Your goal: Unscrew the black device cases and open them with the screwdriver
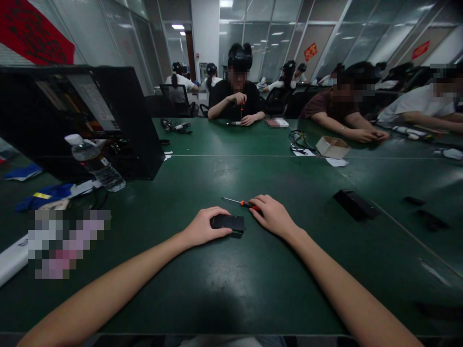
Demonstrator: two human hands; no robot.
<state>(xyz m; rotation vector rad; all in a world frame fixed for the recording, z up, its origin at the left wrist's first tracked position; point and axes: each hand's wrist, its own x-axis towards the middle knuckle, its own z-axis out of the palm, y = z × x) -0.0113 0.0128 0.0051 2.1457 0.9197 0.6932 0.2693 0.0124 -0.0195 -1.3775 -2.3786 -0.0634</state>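
Head view, hands [208, 226] [271, 215] mid-table, black box [227, 222] left, bare green front edge [224, 332].

Bare left hand [207, 226], bare right hand [274, 215], slender uncovered forearms [126, 273], sliver of pale clothing [222, 342] at bottom edge

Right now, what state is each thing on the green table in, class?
Flat black rectangular device: held in the left hand
Red-and-black screwdriver with metal shaft: lying down, right hand touching it
Clear plastic bottle with white cap: closed
Large black boxy case: open, insides showing
Small tan cardboard box: open-topped
Thin dark cables: loosely coiled
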